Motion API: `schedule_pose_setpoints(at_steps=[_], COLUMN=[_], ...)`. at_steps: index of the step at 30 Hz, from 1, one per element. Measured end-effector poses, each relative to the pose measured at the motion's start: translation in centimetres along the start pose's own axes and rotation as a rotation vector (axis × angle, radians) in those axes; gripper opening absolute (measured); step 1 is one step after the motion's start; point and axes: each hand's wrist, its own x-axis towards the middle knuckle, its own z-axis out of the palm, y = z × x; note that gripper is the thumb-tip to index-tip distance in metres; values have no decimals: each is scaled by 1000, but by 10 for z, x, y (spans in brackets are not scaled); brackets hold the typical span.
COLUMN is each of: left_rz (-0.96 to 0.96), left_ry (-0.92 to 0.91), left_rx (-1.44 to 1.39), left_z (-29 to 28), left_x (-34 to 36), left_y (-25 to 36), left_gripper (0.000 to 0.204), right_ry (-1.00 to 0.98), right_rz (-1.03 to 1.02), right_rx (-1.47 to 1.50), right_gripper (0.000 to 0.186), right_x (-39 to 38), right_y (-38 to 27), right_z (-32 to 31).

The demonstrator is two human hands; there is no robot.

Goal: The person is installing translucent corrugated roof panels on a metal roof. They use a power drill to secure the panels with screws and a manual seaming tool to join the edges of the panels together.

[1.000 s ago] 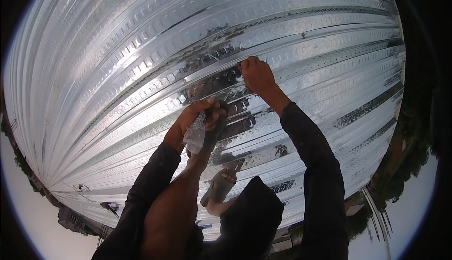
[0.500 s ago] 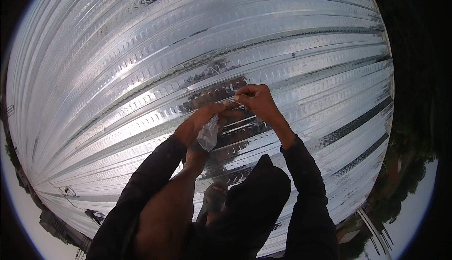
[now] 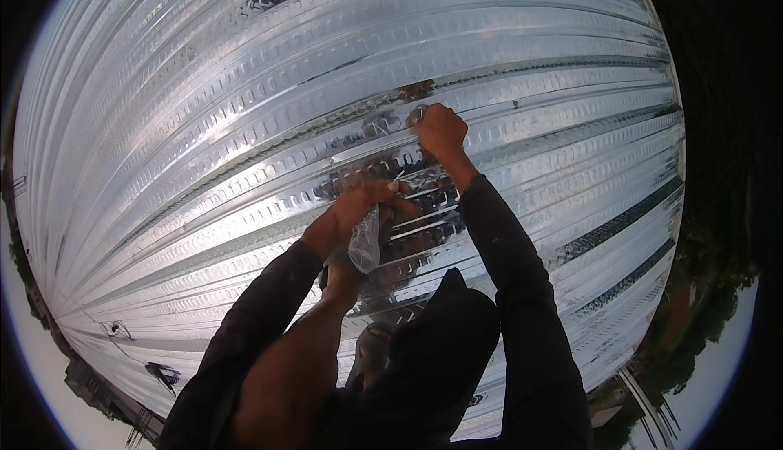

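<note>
Okay, so looking down at a wide spread of shiny silver ribbed metal sheets (image 3: 563,75), curving toward the rim in this fisheye view. Got a small clear crumpled plastic bag (image 3: 366,242) hanging just below the left hand (image 3: 363,200), with thumb and fingers pinched together on the upper end of it. Also spotted a thin whitish piece (image 3: 399,176) sticking up at the same fingertips, too small to make out properly. Farther up and to the right, seeing the right hand (image 3: 441,130) curled into a fist, knuckles up, right over the sheets. Can't tell if touching them, or if closed on anything. Below the bag, seeing a bare leg (image 3: 285,360) on the left, plus a black-clothed knee (image 3: 455,319) beside it and a dim foot (image 3: 373,346) between the two. Way over at lower left, noticing a dark tangled thing (image 3: 116,330) lying on the metal, near a blackish object (image 3: 162,375).
</note>
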Motion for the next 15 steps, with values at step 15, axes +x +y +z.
schedule_pose_setpoints(at_steps=[15], left_rz=[-28], left_ry=[43], left_rx=[67], left_z=[-21], left_x=[-13], left_y=[4], left_gripper=[50], right_ry=[315], right_rz=[-175], right_rx=[298], right_gripper=[28], right_x=[7], right_y=[-15], right_z=[13])
